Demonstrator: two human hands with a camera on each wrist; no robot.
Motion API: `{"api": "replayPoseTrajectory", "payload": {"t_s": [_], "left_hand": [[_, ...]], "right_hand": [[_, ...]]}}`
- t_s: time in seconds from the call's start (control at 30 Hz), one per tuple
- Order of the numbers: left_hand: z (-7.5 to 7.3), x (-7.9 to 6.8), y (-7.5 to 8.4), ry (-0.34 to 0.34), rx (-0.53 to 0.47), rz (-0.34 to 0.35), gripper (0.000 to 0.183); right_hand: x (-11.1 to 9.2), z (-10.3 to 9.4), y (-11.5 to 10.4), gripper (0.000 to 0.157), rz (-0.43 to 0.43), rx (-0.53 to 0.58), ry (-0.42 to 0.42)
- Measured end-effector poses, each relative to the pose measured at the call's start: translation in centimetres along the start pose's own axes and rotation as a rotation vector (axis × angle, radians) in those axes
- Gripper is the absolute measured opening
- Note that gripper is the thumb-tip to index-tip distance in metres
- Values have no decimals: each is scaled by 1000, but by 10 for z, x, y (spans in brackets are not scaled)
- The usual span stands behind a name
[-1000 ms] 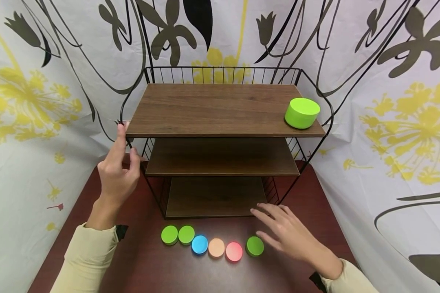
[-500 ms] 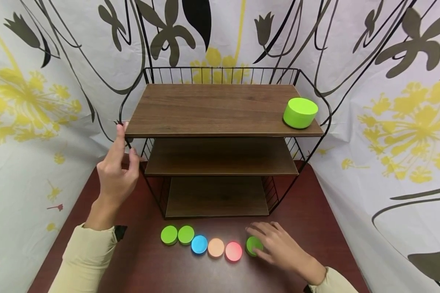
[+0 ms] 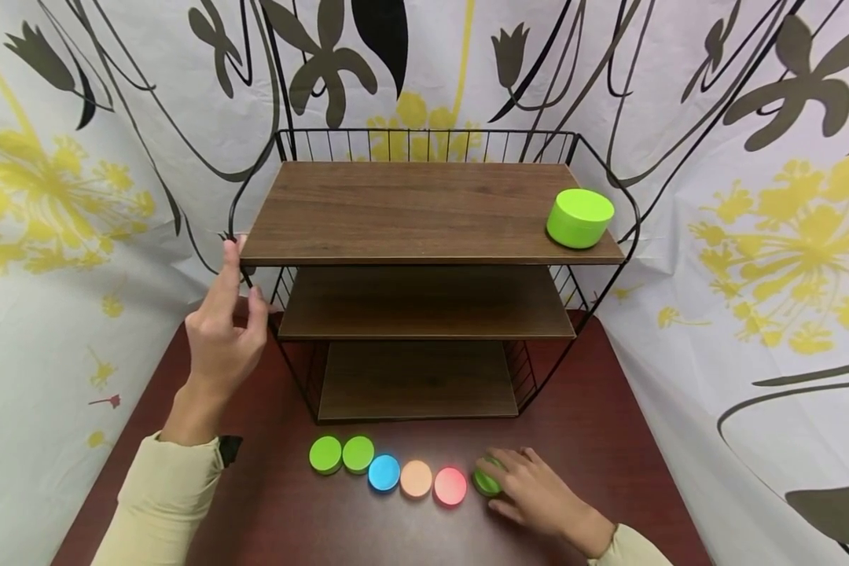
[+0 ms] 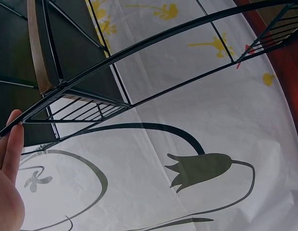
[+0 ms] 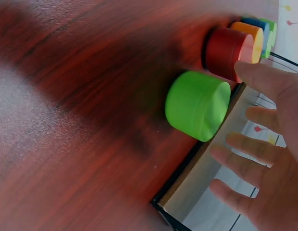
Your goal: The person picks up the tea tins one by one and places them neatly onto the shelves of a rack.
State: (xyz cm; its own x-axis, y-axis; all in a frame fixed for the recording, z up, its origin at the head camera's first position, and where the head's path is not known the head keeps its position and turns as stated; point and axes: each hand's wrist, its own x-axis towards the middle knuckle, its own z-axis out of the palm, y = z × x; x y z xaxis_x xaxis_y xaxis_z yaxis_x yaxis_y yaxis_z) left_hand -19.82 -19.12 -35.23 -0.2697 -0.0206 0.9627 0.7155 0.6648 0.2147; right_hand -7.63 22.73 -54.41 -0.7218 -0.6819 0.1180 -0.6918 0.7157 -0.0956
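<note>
Up at the left side of a black wire rack with brown wooden shelves point(image 3: 424, 208), my left hand point(image 3: 222, 334) rests its fairly straight fingers against the metal frame. The left wrist view shows those fingertips right at the dark frame bar point(image 4: 154, 41). My right hand point(image 3: 538, 495) reaches over a green round container point(image 3: 486, 481) on the table. Its fingers cover part of the lid in the head view. From the right wrist, the hand point(image 5: 264, 144) appears with fingers spread beside the same green container point(image 5: 197, 106), nothing gripped.
Left of that container, a red point(image 3: 450, 486), an orange point(image 3: 416, 479) and a blue container point(image 3: 384, 473) and two green ones point(image 3: 342, 454) form a row before the rack. A larger green tub point(image 3: 580, 218) sits on the top shelf at right. Patterned cloth point(image 3: 771, 259) surrounds the dark red table.
My right hand has come down and toward me, from in front of the lowest shelf to over the nearest green container. My left hand has stayed at the rack.
</note>
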Motion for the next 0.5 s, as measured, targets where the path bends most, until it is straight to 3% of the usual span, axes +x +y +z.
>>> {"api": "replayPoseTrajectory", "payload": {"t_s": [0.5], "left_hand": [[0, -3, -3, -6, 8, 1, 58]], "right_hand": [[-1, 12, 1, 62, -8, -53, -55]]}}
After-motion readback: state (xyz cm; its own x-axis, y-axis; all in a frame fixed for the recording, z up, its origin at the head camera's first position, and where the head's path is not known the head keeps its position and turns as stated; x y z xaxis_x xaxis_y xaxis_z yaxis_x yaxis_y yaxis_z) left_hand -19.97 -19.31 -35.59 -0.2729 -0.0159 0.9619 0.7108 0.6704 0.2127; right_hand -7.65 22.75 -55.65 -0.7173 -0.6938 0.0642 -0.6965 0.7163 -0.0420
